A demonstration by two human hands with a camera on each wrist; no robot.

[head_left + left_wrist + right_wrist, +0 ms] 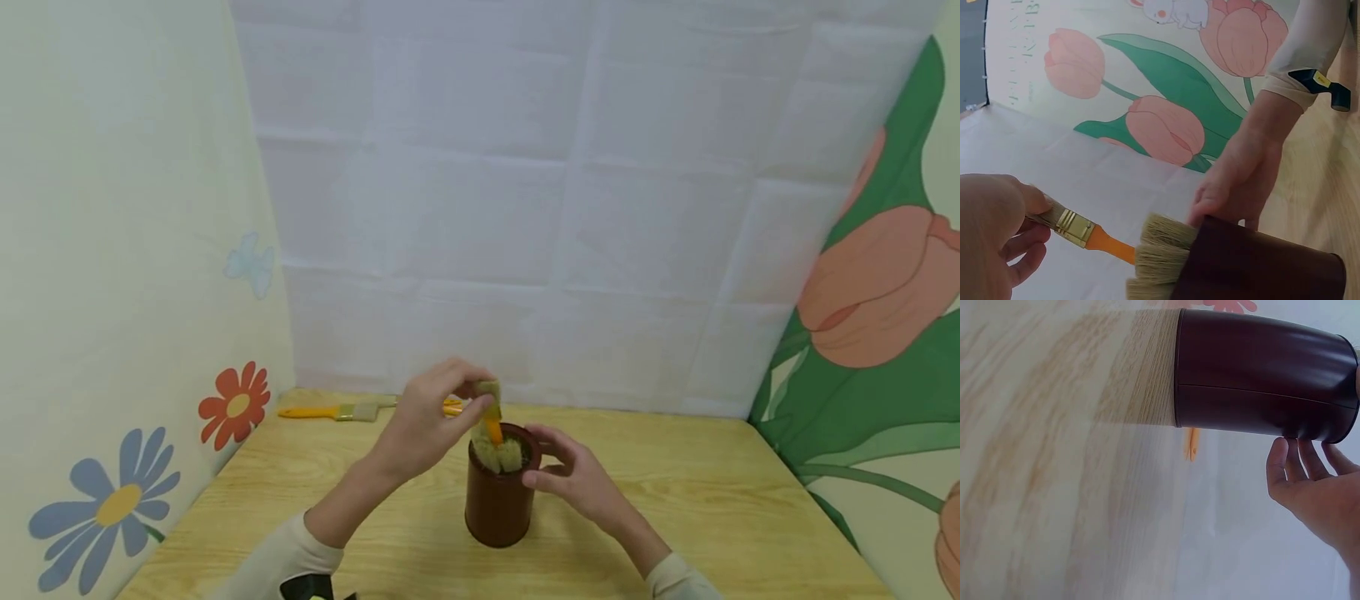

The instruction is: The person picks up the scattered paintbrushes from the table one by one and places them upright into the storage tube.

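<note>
A dark brown cylindrical container [498,508] stands upright on the wooden table, with several pale-bristled paintbrushes [1161,253] in it, bristles up. My left hand [431,417] pinches another paintbrush [1074,226] by its bristles, above the container's mouth. Its gold ferrule shows below the fingers, and its orange handle [493,430] points down among the other bristles; the handle's tip is hidden. On the container's right side, my right hand [573,479] grips it near the rim, thumb on the near side and fingers [1315,464] on the far side.
A flat paintbrush [322,412] with an orange handle lies at the table's back left. Beside it, more orange handles [452,407] show partly behind my left hand. A white cloth [480,250] hangs along the back edge; flower-printed panels [120,504] flank the table.
</note>
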